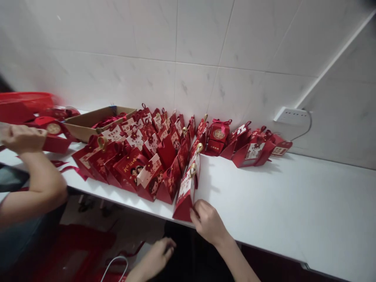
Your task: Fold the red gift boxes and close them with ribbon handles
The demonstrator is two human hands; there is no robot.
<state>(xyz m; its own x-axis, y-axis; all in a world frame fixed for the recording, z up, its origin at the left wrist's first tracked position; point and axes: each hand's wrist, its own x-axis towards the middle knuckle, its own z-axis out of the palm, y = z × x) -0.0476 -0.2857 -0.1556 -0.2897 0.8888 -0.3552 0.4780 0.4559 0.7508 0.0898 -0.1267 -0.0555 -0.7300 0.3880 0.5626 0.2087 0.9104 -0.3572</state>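
My right hand (208, 221) has its fingers closed at the lower right corner of a red triangular gift box (184, 196). That box stands upright at the table's front edge, with a pale printed label and a gold ribbon loop on top. Low in the view, my left hand (158, 252) hangs in front of the table, below its edge, fingers loosely bent and apart, with nothing visible in it. Directly left of the gripped box, rows of similar red gift boxes (149, 176) stand packed closely together, several with ribbon loops.
More red gift boxes (254, 150) stand along the wall to the right, near a white power strip (292, 116). At left are a cardboard box (79, 131) with red ribbons inside and a red basket (26, 98). Another person's hand (25, 138) is beside a red box there.
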